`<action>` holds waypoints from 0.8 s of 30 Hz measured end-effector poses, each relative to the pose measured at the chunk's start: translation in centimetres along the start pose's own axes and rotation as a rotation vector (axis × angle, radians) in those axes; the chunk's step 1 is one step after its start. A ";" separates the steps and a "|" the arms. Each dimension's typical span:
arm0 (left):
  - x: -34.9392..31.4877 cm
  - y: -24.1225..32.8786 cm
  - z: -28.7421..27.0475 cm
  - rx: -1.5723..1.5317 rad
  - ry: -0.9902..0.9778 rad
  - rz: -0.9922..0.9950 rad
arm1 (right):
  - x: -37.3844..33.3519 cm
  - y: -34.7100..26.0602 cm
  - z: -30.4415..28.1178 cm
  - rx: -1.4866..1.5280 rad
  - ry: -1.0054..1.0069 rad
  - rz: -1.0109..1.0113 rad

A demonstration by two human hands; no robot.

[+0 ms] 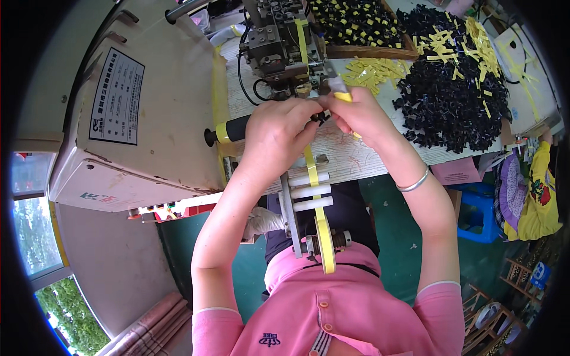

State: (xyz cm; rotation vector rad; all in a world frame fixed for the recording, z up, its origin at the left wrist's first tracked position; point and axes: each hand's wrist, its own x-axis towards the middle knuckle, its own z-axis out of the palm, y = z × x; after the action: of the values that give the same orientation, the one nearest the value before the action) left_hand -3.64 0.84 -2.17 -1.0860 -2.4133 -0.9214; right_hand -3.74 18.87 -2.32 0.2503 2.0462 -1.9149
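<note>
While both hands meet just above the middle of the frame, the left hand [278, 132] is curled nearly shut, pinching the narrow yellow tape strip [310, 159] plus a small black plastic clip [321, 117], and the right hand [361, 114] is closed around a yellow-and-white bit of tape and touches the same clip. That strip runs down over three white rollers [309, 191] to the thin yellow tape reel [324, 243] at lower centre. Honestly, my worry is the fingers sit right below the grey metal machine head [283, 44], so a slip could nip them, or too hard a tug could twist the strip off the rollers.
</note>
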 end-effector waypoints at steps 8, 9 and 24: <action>0.4 0.9 0.7 0.042 0.018 -0.058 | -2.3 2.0 -1.2 0.281 -0.153 -0.126; 0.5 0.9 0.6 0.085 0.016 -0.019 | -2.2 2.2 -1.3 0.301 -0.147 -0.143; -0.1 0.5 -0.2 0.262 -0.168 -0.288 | -3.1 2.4 0.4 0.250 0.006 -0.158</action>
State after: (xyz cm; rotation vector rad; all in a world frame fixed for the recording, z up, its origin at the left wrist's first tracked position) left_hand -3.18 0.92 -1.91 -0.7604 -2.7843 -0.5887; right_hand -0.01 18.99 -3.52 0.1564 1.8777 -2.2699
